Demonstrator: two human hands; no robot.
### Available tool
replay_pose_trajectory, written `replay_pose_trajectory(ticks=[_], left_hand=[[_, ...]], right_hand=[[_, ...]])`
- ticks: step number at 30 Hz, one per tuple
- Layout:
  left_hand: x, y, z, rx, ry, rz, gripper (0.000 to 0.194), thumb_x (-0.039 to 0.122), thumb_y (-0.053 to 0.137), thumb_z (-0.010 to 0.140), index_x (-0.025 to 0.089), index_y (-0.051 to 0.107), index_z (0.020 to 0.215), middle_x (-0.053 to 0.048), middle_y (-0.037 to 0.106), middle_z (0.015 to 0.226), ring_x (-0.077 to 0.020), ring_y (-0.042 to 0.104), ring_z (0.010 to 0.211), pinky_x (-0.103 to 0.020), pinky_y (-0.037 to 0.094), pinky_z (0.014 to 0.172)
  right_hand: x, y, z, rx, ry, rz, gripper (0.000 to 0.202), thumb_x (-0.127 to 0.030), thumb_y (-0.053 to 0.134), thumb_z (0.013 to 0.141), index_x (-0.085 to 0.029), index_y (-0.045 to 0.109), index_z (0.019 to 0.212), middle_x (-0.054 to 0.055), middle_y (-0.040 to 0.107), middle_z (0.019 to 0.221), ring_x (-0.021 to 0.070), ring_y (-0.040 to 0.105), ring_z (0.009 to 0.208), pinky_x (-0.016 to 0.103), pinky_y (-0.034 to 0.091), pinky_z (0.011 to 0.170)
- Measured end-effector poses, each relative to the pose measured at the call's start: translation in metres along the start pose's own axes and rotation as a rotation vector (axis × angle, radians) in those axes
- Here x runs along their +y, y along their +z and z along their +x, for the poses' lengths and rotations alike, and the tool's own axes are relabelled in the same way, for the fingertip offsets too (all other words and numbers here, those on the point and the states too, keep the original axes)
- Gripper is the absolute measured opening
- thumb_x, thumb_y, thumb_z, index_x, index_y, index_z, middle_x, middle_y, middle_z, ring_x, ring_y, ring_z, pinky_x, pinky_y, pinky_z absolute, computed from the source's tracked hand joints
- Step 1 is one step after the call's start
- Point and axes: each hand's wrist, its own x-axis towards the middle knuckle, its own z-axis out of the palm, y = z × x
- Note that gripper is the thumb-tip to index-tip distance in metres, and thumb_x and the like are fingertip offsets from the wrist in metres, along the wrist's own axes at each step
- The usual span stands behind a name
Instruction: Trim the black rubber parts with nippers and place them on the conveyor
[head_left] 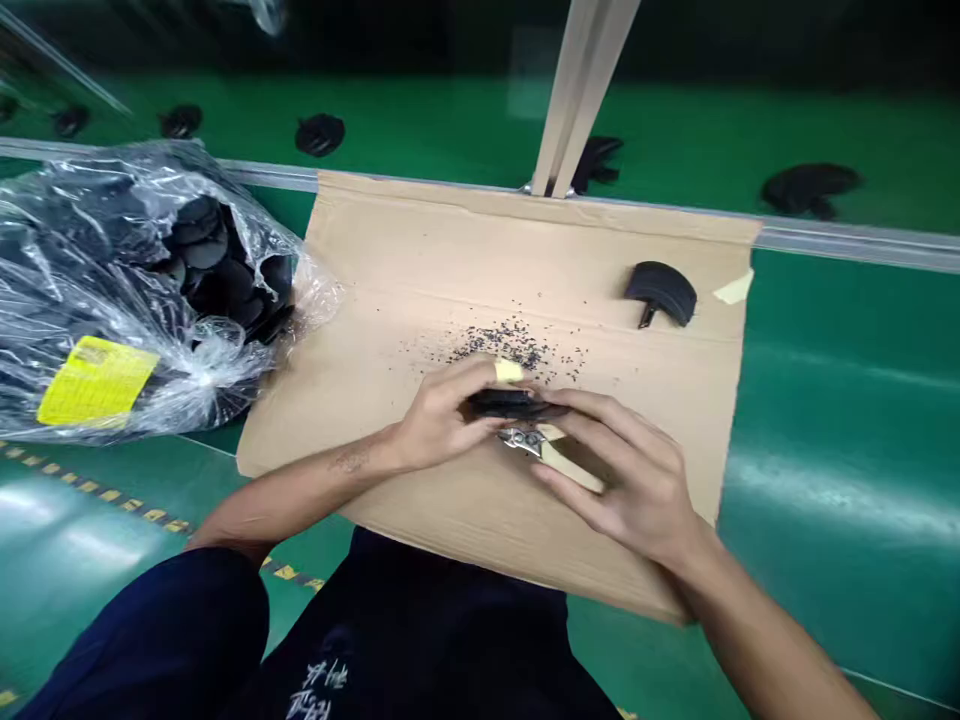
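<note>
My left hand pinches a dark, flat part between thumb and fingers, with pale yellow tape around one fingertip. On the other side, my right hand has its upper fingers on the part's right end. A small metal cutting tool with pale yellow handles lies under the part, within the curl of my right hand. Small black scraps are scattered on the cardboard just beyond my hands.
A curved black piece with a stem rests at the cardboard's right. At the left, a clear plastic bag holds many black discs and bears a yellow label. A metal post rises behind; several black parts lie beyond the rail.
</note>
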Motion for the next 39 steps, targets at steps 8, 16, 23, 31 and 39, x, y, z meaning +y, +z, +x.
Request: replay_pose_trajectory(ticks=[8, 16, 23, 31, 39], left_hand=[[0.001, -0.002, 0.001, -0.01, 0.025, 0.073, 0.028, 0.013, 0.065, 0.094, 0.015, 0.069, 0.121, -0.01, 0.075, 0.104, -0.016, 0.071, 0.096, -0.031, 0.061, 0.084], [0.002, -0.002, 0.004, 0.007, 0.022, -0.077, 0.024, 0.01, 0.066, 0.093, 0.014, 0.071, 0.116, -0.01, 0.077, 0.105, -0.0156, 0.073, 0.103, -0.029, 0.063, 0.09], [0.005, -0.003, 0.004, -0.012, 0.024, -0.134, 0.032, 0.01, 0.067, 0.092, 0.016, 0.07, 0.123, -0.011, 0.078, 0.11, -0.0166, 0.075, 0.104, -0.031, 0.064, 0.091], [0.004, -0.001, 0.002, 0.013, 0.032, -0.15, 0.033, 0.01, 0.069, 0.091, 0.016, 0.071, 0.124, -0.011, 0.079, 0.11, -0.0155, 0.076, 0.103, -0.028, 0.064, 0.09], [0.005, -0.003, 0.001, -0.004, 0.059, -0.136, 0.033, 0.008, 0.07, 0.091, 0.017, 0.073, 0.122, -0.011, 0.08, 0.108, -0.0158, 0.077, 0.102, -0.027, 0.065, 0.088]], right_hand=[[-0.001, -0.012, -0.003, 0.004, -0.032, 0.106, 0.04, -0.026, 0.077, 0.087, -0.018, 0.063, 0.124, 0.019, 0.068, 0.129, 0.027, 0.072, 0.111, 0.04, 0.063, 0.084], [0.017, -0.025, 0.003, 0.074, -0.002, -0.285, 0.036, -0.024, 0.077, 0.086, -0.02, 0.064, 0.12, 0.01, 0.075, 0.099, 0.0241, 0.07, 0.082, 0.037, 0.053, 0.068], [0.019, -0.021, 0.002, 0.026, -0.069, -0.327, 0.041, -0.023, 0.076, 0.087, -0.017, 0.061, 0.125, 0.009, 0.076, 0.1, 0.0215, 0.068, 0.078, 0.034, 0.049, 0.064], [0.018, -0.02, -0.001, 0.025, -0.078, -0.299, 0.043, -0.019, 0.077, 0.087, -0.02, 0.062, 0.127, 0.009, 0.076, 0.101, 0.0199, 0.071, 0.08, 0.031, 0.052, 0.062], [0.012, -0.022, 0.003, -0.01, -0.118, -0.493, 0.022, -0.027, 0.073, 0.093, -0.017, 0.069, 0.112, 0.005, 0.076, 0.084, 0.0155, 0.063, 0.066, 0.03, 0.043, 0.055]])
